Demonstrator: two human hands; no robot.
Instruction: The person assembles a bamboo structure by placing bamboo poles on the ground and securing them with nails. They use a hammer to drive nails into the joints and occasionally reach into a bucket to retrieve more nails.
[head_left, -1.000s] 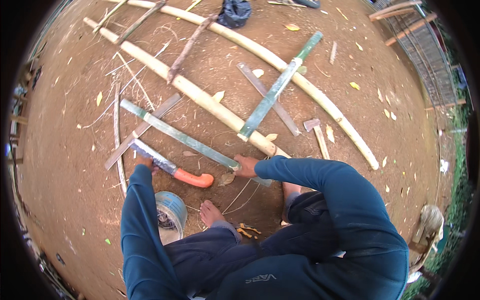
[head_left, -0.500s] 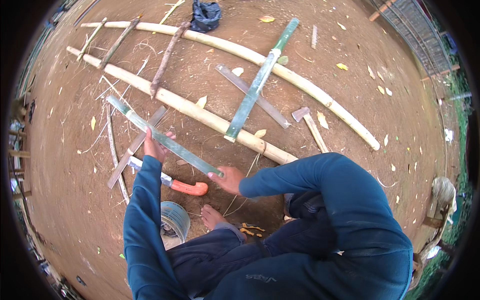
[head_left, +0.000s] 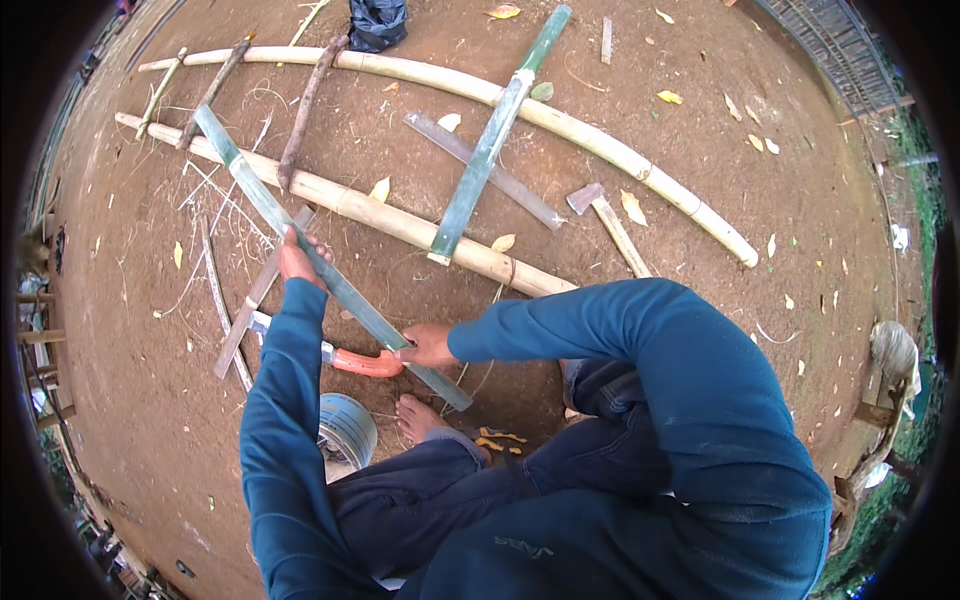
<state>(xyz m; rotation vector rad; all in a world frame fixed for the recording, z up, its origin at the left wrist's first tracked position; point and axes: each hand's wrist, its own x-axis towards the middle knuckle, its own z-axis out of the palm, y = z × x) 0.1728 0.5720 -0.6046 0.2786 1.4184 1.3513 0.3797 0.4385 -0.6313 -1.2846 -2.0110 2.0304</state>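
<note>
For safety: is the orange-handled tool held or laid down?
Laid down: the tool rests on soil; left hand and right hand grip green bamboo.

Bamboo strip (head_left: pixel 352 298): long, narrow, flat; green with a whitish sheen. One pale node ring toward the far end. Lies slantwise across the view, far end at upper left, near end at lower right. Gripped by left hand (head_left: pixel 298 260) around mid-length, by right hand (head_left: pixel 430 345) nearer the near end, which projects past it.
</note>
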